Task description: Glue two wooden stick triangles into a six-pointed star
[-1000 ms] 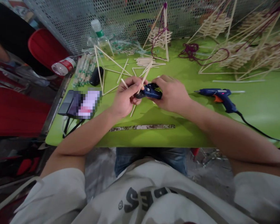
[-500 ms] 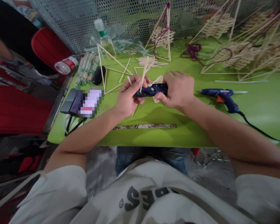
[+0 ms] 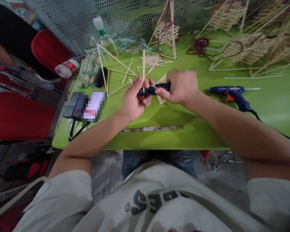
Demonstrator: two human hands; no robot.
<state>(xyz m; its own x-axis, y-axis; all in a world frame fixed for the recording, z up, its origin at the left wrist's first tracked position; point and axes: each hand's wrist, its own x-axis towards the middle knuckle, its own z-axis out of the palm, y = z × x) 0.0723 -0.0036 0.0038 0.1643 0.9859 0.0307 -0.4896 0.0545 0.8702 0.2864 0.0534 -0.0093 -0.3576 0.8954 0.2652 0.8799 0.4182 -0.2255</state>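
Note:
My left hand (image 3: pixel 132 100) is closed around a thin pale wooden stick (image 3: pixel 143 66), which stands nearly upright between thumb and fingers. The stick's lower end shows below the hand. My right hand (image 3: pixel 182 85) is wrapped around a dark blue hand tool (image 3: pixel 148 91) with metal parts near its middle; its exact kind is unclear. The tool's left end lies against the stick, at my left fingers. Behind the hands lies a small frame of sticks (image 3: pixel 161 98), partly covered.
A blue glue gun (image 3: pixel 228 91) with a cord lies right. Stick triangles (image 3: pixel 106 69), loose sticks (image 3: pixel 151 60), purple string (image 3: pixel 199 45) and a bottle (image 3: pixel 105 35) are farther back. A phone (image 3: pixel 94 106) lies left. A patterned strip (image 3: pixel 152 129) lies near the front edge.
The stick has turned from leaning right to nearly upright. The tool and my right hand have shifted slightly left and up in the view, with the tool's end now across the stick.

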